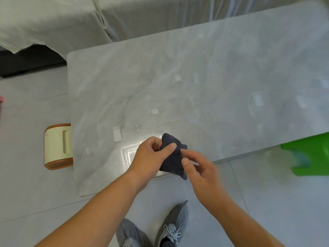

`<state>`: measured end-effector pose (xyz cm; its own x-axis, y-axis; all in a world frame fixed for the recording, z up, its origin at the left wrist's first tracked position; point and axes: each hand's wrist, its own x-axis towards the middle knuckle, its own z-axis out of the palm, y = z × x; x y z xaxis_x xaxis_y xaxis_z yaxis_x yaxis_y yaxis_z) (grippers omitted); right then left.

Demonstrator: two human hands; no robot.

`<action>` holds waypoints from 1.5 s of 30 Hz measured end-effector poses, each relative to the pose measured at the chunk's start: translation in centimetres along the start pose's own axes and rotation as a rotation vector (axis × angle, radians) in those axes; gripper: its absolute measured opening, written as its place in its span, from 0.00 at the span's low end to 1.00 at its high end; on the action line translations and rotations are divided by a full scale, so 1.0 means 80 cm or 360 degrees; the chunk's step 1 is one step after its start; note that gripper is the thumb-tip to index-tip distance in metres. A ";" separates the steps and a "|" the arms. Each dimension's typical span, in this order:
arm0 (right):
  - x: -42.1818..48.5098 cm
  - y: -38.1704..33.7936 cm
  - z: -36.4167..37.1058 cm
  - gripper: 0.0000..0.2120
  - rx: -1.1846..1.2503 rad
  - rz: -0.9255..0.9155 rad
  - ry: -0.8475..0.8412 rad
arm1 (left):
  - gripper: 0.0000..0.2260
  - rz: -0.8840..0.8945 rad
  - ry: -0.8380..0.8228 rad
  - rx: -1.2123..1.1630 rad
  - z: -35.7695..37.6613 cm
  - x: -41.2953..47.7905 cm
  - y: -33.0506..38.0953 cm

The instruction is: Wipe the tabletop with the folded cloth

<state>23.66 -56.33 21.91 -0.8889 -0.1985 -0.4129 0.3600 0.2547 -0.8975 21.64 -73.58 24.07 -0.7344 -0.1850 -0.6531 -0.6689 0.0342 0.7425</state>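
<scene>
The left hand (151,154) and blurred right hand (201,168) both pinched the dark cloth (171,161) between them, apparently mid-fold; next it needed pressing onto the tabletop (195,86) just ahead.

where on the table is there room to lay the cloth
Nearly all the table is bare: the middle, the far strip by the draped furniture, the left side by the cream stool. It is crowded only at the near edge, where the left hand and right hand hold the cloth.
</scene>
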 end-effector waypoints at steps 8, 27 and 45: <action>-0.015 -0.042 -0.137 0.21 0.0212 -0.0026 0.0289 | 0.19 -0.0102 -0.0427 -0.0460 0.150 -0.023 0.096; 0.040 -0.017 -0.500 0.16 0.0530 0.0224 0.0992 | 0.14 -0.0275 -0.1104 0.0084 0.563 0.086 0.259; 0.011 0.203 -0.765 0.05 0.0752 0.0437 0.1243 | 0.17 0.0273 -0.1582 0.0983 0.881 0.142 0.163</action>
<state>11.39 5.54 16.44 -0.6328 0.5430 -0.5520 0.5099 -0.2442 -0.8248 -3.53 -6.02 15.85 -0.4046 0.7043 -0.5833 -0.2947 0.5034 0.8122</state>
